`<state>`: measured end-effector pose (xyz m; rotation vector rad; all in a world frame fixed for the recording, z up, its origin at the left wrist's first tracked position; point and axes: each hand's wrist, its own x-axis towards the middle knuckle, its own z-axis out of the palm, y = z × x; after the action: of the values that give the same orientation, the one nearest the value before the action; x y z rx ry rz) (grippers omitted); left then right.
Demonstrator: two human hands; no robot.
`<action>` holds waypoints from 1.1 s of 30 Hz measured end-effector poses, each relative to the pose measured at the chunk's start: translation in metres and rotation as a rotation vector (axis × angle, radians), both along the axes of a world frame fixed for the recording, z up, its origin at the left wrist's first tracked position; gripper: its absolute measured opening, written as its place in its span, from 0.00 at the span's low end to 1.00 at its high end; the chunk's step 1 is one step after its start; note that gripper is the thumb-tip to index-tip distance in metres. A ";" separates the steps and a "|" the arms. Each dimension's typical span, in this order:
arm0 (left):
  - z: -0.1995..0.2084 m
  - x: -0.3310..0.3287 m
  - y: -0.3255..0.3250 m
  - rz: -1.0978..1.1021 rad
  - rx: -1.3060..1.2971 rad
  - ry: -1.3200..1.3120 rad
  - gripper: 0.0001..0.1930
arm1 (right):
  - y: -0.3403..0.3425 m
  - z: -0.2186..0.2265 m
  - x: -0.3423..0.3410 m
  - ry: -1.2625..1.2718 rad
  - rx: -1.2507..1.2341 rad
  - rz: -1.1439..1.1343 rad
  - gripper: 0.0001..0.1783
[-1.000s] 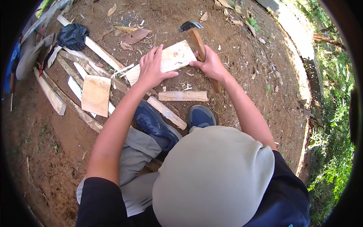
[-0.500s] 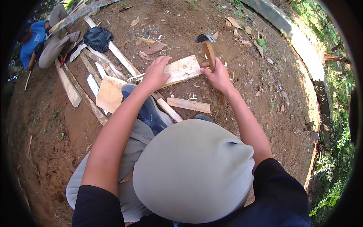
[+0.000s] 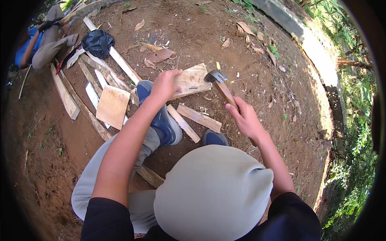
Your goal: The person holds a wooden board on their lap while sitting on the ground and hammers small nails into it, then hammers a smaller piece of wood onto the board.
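Note:
My left hand (image 3: 164,85) grips the left end of a short pale wooden board (image 3: 189,79), which is tilted in front of me. A small dark mark, perhaps a nail, shows on the board's face. My right hand (image 3: 246,119) is wrapped round the wooden handle of a hammer (image 3: 226,93). The hammer's metal head is at the board's right end; whether it touches cannot be made out. Below the board lie two narrow wood offcuts, one reddish-grey (image 3: 199,117) and one paler (image 3: 183,123), near my blue shoe (image 3: 160,120).
A square wood piece (image 3: 113,107) lies left of my shoe. Long planks (image 3: 64,93) and a black plastic bag (image 3: 97,43) are beyond it. Another person (image 3: 46,44) sits at the far left. Dry leaves (image 3: 160,55) dot the soil, and a concrete edge (image 3: 287,26) runs along the right.
My right hand has moved toward me and right, and the hammer has gone from upright to slanting, its head lowered to the board's end. My left hand keeps the board.

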<state>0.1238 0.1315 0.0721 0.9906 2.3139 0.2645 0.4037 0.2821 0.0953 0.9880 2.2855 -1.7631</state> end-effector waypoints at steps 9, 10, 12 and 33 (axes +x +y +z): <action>-0.034 0.006 -0.026 -0.206 0.173 0.106 0.35 | -0.015 -0.033 -0.056 0.079 0.208 -0.148 0.22; -0.037 0.007 -0.023 -0.207 0.155 0.130 0.35 | -0.010 -0.044 -0.068 0.104 0.248 -0.174 0.23; -0.041 0.009 -0.022 -0.207 0.108 0.175 0.35 | -0.007 -0.054 -0.089 0.070 0.219 -0.204 0.24; -0.033 0.013 0.035 -0.395 -0.040 0.003 0.69 | -0.023 -0.113 -0.079 0.102 0.038 -0.328 0.30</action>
<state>0.1369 0.1662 0.0389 1.3961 2.0608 0.0550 0.3244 0.2591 -0.0173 1.3783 2.3327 -1.9340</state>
